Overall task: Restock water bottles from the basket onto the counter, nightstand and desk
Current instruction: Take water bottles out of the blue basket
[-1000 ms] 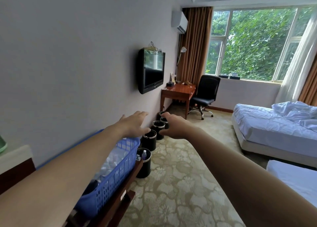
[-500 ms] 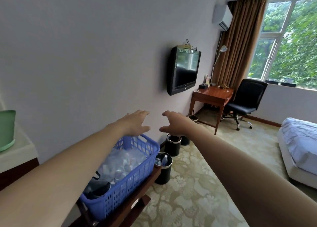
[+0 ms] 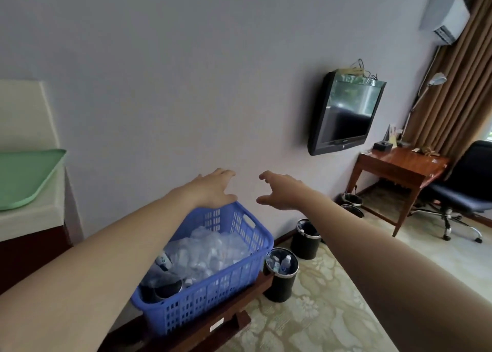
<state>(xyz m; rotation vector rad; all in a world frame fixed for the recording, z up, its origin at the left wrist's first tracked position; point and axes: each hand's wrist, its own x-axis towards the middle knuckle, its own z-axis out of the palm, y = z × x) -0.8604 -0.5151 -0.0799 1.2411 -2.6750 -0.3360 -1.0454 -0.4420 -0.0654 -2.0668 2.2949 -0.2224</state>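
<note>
Hotel room wall ahead, and beneath it a blue basket [image 3: 213, 298] on a low rack, heaped with water bottles [image 3: 207, 253]. Both arms reach forward: the left hand [image 3: 213, 189] is over the basket's far rim and the right hand [image 3: 282, 192] is just beside it, each with fingers spread and holding nothing. No bottle is evident on the white surface [image 3: 32, 215] at left or the wooden surface [image 3: 399, 165] at far right, so restocking looks barely begun; the nightstand is out of view.
</note>
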